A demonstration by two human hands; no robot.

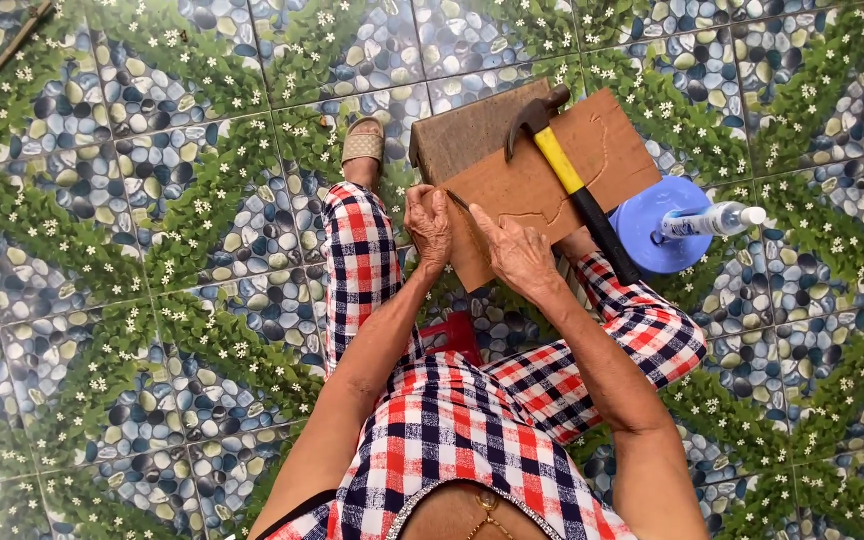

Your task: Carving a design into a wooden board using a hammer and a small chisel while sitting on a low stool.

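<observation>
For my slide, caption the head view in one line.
Seated person's left hand and right hand pinch a thin nail on a wooden board bearing a yellow-handled hammer.
</observation>
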